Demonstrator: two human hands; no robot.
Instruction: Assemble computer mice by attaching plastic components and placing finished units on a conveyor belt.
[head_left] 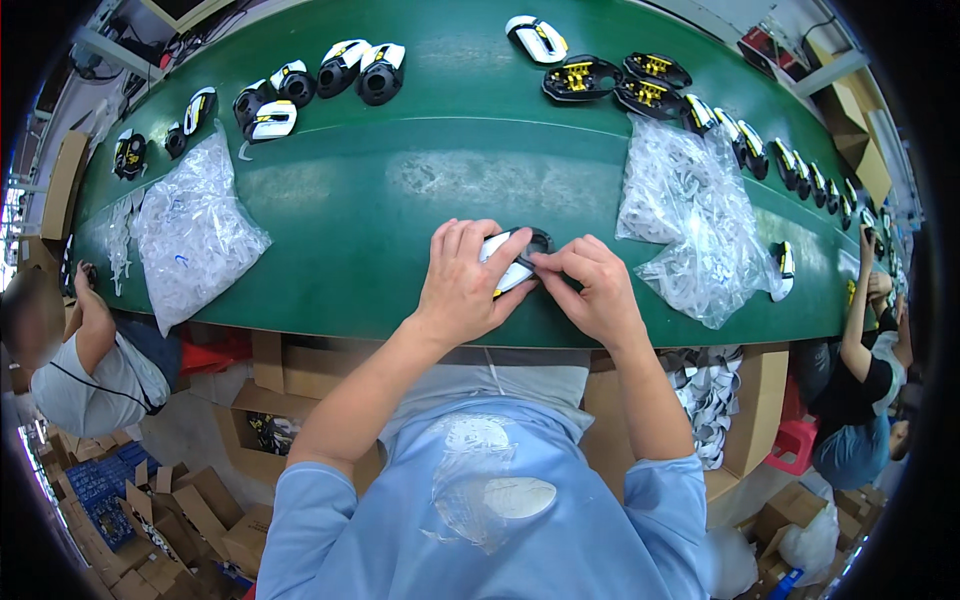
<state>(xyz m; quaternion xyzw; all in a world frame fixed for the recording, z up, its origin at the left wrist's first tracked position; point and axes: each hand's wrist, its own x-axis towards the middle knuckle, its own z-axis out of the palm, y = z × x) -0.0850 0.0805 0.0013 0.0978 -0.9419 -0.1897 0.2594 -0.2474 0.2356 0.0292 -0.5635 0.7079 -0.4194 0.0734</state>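
My left hand (463, 280) and my right hand (592, 288) together grip one black, white and yellow plastic mouse shell (514, 260) at the near edge of the green conveyor belt (400, 190). The left hand wraps over the shell's left side. Fingertips of the right hand pinch its right end. Most of the shell is hidden under my fingers.
Clear bags of small white parts lie at left (190, 230) and right (695, 220). Rows of finished shells (330, 75) and open black bases (610, 80) line the belt's far side. Other people sit at left (85, 350) and right (865, 370). Cardboard boxes (290, 380) stand below.
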